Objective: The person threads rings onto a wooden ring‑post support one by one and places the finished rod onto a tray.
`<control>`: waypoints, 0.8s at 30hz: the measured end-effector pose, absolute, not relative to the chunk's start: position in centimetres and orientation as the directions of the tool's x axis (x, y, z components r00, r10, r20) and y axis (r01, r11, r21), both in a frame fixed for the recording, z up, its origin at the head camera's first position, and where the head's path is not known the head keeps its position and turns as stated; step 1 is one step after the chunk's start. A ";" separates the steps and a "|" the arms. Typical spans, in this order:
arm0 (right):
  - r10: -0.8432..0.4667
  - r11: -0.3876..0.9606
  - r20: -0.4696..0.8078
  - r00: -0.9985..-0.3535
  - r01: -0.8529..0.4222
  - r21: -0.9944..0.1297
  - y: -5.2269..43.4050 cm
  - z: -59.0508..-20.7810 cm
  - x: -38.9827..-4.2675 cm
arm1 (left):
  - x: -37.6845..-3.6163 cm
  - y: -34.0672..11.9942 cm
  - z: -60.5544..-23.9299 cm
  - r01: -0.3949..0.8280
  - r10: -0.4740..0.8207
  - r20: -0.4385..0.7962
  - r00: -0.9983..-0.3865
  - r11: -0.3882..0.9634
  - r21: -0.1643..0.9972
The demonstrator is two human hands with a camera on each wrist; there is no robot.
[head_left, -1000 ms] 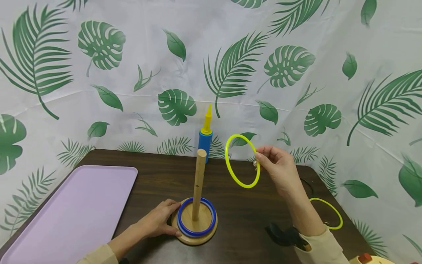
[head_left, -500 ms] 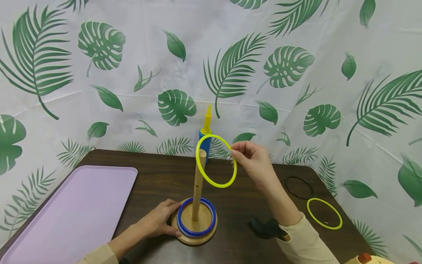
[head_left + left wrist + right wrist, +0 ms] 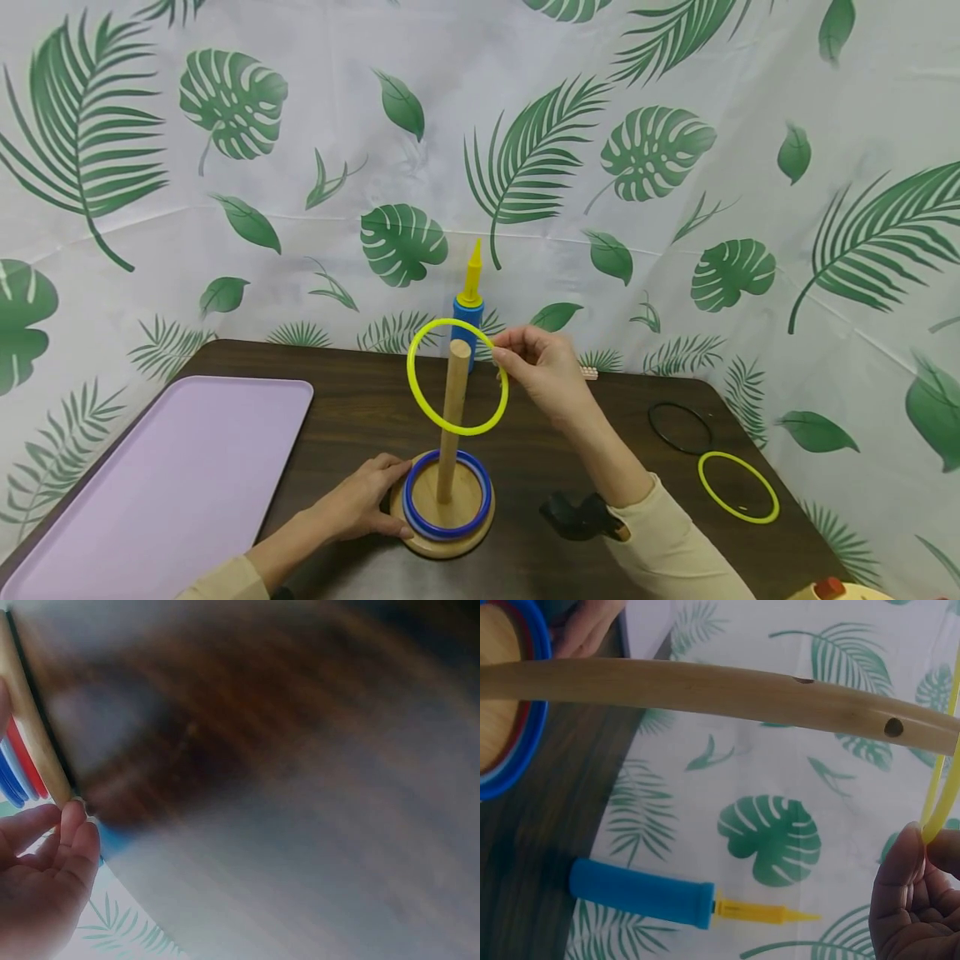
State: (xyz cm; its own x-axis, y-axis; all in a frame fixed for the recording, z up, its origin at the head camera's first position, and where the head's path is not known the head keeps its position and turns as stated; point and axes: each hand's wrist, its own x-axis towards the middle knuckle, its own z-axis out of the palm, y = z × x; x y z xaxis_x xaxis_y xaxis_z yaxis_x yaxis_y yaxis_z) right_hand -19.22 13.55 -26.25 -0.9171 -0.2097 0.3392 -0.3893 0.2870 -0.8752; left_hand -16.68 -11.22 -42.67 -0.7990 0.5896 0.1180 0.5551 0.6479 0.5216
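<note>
My right hand pinches a yellow toss ring between thumb and fingers. The ring is tilted upright at the top of a wooden peg. In the right wrist view, the ring overlaps the peg's end. My left hand grips the left side of the stand's round wooden base, thumb in front and fingers behind. A dark blue ring lies around the peg's foot, above a lighter blue one. The left wrist view also shows a red ring in that stack.
A lilac tray lies at the left. Behind the peg stands a blue and yellow hand pump near the patterned backdrop. To the right lie a black ring and another yellow ring. Something cream and red shows at the bottom right corner.
My right hand has carried the yellow ring leftward from beside the peg to its top, lowering slightly at the end. The black ring is now fully uncovered. My left hand stays on the base.
</note>
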 end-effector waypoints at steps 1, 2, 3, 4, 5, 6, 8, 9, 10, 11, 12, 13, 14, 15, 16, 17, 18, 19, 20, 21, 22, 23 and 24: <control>-0.212 0.289 0.338 -0.917 -0.390 -0.874 13.5 -26.3 -19.3 | -16.7 -11.2 -42.7 0.554 0.589 0.117 -0.800 0.649 0.521; -0.213 0.293 0.335 -0.918 -0.387 -0.874 13.4 -26.4 -19.3 | -16.7 -11.2 -42.7 0.552 0.587 0.115 -0.802 0.651 0.521; -0.214 0.297 0.332 -0.919 -0.385 -0.874 13.3 -26.5 -19.3 | -16.7 -11.2 -42.7 0.552 0.586 0.117 -0.802 0.651 0.521; -0.214 0.299 0.327 -0.920 -0.380 -0.875 13.2 -26.6 -19.3 | -16.7 -11.2 -42.7 0.553 0.586 0.120 -0.802 0.651 0.519; -0.212 0.302 0.323 -0.922 -0.377 -0.876 13.1 -26.7 -19.4 | -16.7 -11.2 -42.7 0.550 0.584 0.118 -0.803 0.652 0.522; -0.213 0.304 0.320 -0.923 -0.374 -0.876 13.0 -26.8 -19.4 | -16.7 -11.2 -42.7 0.547 0.582 0.114 -0.805 0.653 0.524; -0.212 0.311 0.314 -0.925 -0.369 -0.876 12.9 -27.1 -19.5 | -16.7 -11.2 -42.8 0.544 0.581 0.112 -0.806 0.653 0.526; -0.213 0.314 0.314 -0.925 -0.369 -0.875 12.8 -27.3 -19.6 | -16.6 -11.2 -42.7 0.543 0.581 0.111 -0.806 0.653 0.528; -0.213 0.317 0.314 -0.925 -0.369 -0.873 12.8 -27.4 -19.6 | -16.6 -11.2 -42.7 0.544 0.582 0.112 -0.805 0.652 0.527; -0.213 0.323 0.312 -0.926 -0.369 -0.872 12.7 -27.6 -19.7 | -16.6 -11.2 -42.7 0.544 0.583 0.110 -0.805 0.652 0.528; -0.214 0.326 0.311 -0.926 -0.367 -0.871 12.7 -27.8 -19.8 | -16.6 -11.2 -42.7 0.546 0.583 0.112 -0.804 0.652 0.527; -0.216 0.327 0.308 -0.927 -0.366 -0.871 12.6 -28.0 -19.8 | -16.6 -11.2 -42.7 0.548 0.584 0.115 -0.804 0.651 0.525; -0.216 0.331 0.304 -0.928 -0.362 -0.871 12.6 -28.2 -19.9 | -16.6 -11.2 -42.7 0.550 0.584 0.117 -0.803 0.652 0.523; -0.218 0.336 0.300 -0.929 -0.360 -0.871 12.6 -28.4 -19.9 | -16.6 -11.2 -42.7 0.553 0.585 0.120 -0.802 0.652 0.520; -0.219 0.343 0.294 -0.930 -0.356 -0.869 12.6 -28.7 -20.0 | -16.6 -11.2 -42.7 0.555 0.585 0.124 -0.802 0.652 0.517; -0.217 0.349 0.288 -0.933 -0.350 -0.869 12.6 -29.0 -20.1 | -16.6 -11.2 -42.7 0.556 0.584 0.125 -0.802 0.653 0.515; -0.216 0.358 0.284 -0.934 -0.346 -0.867 12.6 -29.3 -20.2 | -16.6 -11.2 -42.7 0.559 0.585 0.129 -0.801 0.652 0.513; -0.215 0.368 0.279 -0.936 -0.342 -0.865 12.6 -29.7 -20.3 | -16.6 -11.2 -42.8 0.562 0.585 0.133 -0.800 0.652 0.510; -0.211 0.380 0.273 -0.938 -0.337 -0.861 12.7 -30.1 -20.3 | -16.6 -11.2 -42.8 0.565 0.585 0.138 -0.799 0.652 0.506; -0.212 0.394 0.272 -0.939 -0.337 -0.855 12.7 -30.6 -20.4 | -16.7 -11.2 -42.8 0.568 0.586 0.143 -0.798 0.650 0.504; -0.209 0.405 0.267 -0.941 -0.331 -0.852 12.8 -31.0 -20.4 | -16.7 -11.2 -42.8 0.571 0.586 0.147 -0.797 0.650 0.502; -0.208 0.414 0.262 -0.943 -0.327 -0.849 12.9 -31.4 -20.4 | -16.7 -11.2 -42.9 0.574 0.587 0.152 -0.795 0.649 0.499; -0.207 0.425 0.255 -0.944 -0.322 -0.846 13.0 -31.9 -20.4 | -16.7 -11.2 -42.9 0.576 0.587 0.154 -0.795 0.648 0.498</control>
